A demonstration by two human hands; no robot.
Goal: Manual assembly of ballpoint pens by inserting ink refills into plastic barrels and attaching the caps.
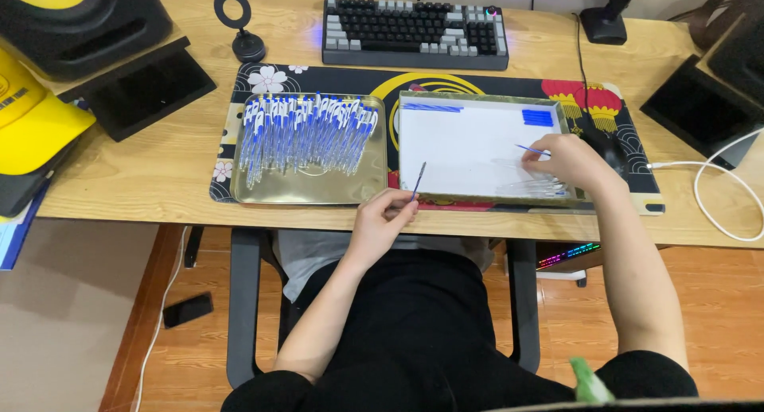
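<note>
A thin blue refill (419,179) is pinched in the closed fingers of the left hand (380,221) at the white tray's (469,145) near edge, about 7 o'clock. At 4 o'clock, another refill (532,149) is gripped by the right hand (569,161) over clear pen barrels (535,186). A refill could be dropped off the edge through so light a pinch, or the barrels scattered by the wrist.
</note>
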